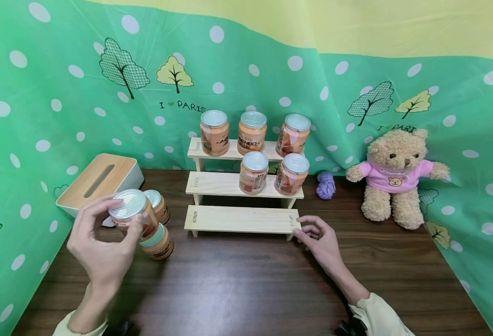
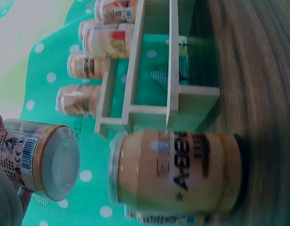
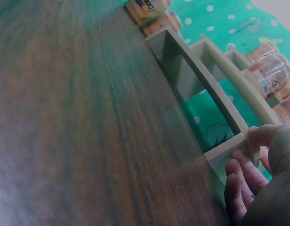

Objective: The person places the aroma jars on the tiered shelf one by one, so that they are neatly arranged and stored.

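A tissue box with a wooden lid sits at the far left of the dark wooden bench, a slot cut in its top. Just in front of it, the left hand grips a jar by its sides, held off the bench and tilted a little. The jar is clear, filled with something orange-tan, capped with a silvery lid, and wrapped in a label with a barcode. Two more jars of the same kind wait on the bench right behind and below it, one standing, the nearer one partly hidden by the held jar.

In the middle stands a three-step wooden rack. Its top step carries three jars, the middle step two jars toward the right, and the near, lowest step is bare wood.

The right hand rests at the near right corner of that lowest step, thumb and fingers curled round the end of the board.

Further right, against the green spotted backdrop, lie a small purple ball of yarn and a teddy bear in a pink shirt.
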Available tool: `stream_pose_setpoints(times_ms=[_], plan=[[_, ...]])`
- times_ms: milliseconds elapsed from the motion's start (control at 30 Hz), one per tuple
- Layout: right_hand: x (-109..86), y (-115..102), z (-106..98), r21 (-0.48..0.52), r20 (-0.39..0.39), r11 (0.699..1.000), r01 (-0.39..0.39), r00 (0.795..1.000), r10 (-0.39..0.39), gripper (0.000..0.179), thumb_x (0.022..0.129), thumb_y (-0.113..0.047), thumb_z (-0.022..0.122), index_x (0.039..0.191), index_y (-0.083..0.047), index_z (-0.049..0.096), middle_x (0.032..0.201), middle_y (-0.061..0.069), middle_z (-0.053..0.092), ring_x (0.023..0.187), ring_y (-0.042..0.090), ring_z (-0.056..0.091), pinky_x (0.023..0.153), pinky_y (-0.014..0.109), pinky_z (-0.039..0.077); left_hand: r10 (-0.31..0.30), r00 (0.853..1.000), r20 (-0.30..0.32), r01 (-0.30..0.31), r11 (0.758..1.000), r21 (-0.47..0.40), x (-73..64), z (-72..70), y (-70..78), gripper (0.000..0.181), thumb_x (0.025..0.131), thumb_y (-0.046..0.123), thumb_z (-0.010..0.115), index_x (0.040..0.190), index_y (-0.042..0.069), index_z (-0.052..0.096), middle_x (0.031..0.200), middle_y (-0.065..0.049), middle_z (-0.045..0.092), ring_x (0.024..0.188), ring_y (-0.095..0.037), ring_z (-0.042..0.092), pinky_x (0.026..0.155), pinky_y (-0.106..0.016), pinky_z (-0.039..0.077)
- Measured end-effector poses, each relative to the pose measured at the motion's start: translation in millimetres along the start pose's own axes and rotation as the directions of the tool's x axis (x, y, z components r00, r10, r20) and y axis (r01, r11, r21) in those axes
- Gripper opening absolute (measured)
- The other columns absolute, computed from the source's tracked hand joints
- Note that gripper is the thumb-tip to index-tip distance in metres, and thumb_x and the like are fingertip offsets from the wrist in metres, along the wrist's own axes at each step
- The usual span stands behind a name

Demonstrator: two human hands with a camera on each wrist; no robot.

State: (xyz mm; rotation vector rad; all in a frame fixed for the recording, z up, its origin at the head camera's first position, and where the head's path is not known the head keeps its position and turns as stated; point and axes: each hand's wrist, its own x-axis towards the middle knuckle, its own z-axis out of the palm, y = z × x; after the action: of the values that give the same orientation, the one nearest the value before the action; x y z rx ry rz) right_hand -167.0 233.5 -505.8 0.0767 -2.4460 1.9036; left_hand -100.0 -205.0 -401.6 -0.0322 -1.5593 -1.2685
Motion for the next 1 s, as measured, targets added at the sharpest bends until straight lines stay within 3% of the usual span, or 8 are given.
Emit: stream_pose_setpoints(times_ms=[333,600,800,1000], plan=[[0.2,0.3,0.8,0.003,0.001,1.0,0.001,1.0,-0.001,0.032,0.099,-0.005,0.083,0.129,0.001,0.072,0.087,0.018,0.077,0.064,0.012,0.066,0.049,0.026,0.057,0.03,0.991,0.13,-0.034,0.999,0.031,-8.9,17.8,-9.1,0.042,0.07,0.007,0.093,0.105,-0.012,0.079,0.113,-0.026,0.076,0.106,-0.013,0.073,0.089,-0.014,0.059],[-0.4,0.7,1.0,-0.003,-0.004,1.0,-0.004,1.0,0.004,0.032,0.099,-0.006,0.084,0.128,0.0,0.073,0.086,0.019,0.077,0.063,0.012,0.065,0.049,0.026,0.057,0.01,0.978,0.208,-0.023,0.998,0.057,-12.8,38.7,-10.6,0.043,0.074,0.011,0.094,0.109,-0.007,0.079,0.119,-0.021,0.077,0.104,-0.009,0.073,0.079,-0.011,0.056],[-0.2,0.3,1.0,-0.001,-0.004,1.0,0.002,1.0,-0.003,0.031,0.099,-0.004,0.084,0.128,0.0,0.073,0.086,0.02,0.077,0.063,0.013,0.066,0.049,0.026,0.056,0.009,0.975,0.224,-0.02,0.999,0.047,-18.5,53.3,-12.2,0.042,0.075,0.014,0.097,0.109,-0.004,0.079,0.119,-0.017,0.078,0.103,-0.016,0.074,0.088,-0.015,0.059],[-0.3,-0.1,0.1,-0.002,-0.002,1.0,0.004,1.0,-0.004,0.031,0.099,-0.004,0.083,0.128,0.001,0.072,0.086,0.02,0.077,0.064,0.013,0.067,0.049,0.026,0.057,-0.01,0.971,0.24,0.01,1.0,0.001,-25.0,64.9,-10.0,0.042,0.078,0.012,0.096,0.113,-0.002,0.079,0.123,-0.016,0.078,0.115,-0.017,0.071,0.097,-0.018,0.06]])
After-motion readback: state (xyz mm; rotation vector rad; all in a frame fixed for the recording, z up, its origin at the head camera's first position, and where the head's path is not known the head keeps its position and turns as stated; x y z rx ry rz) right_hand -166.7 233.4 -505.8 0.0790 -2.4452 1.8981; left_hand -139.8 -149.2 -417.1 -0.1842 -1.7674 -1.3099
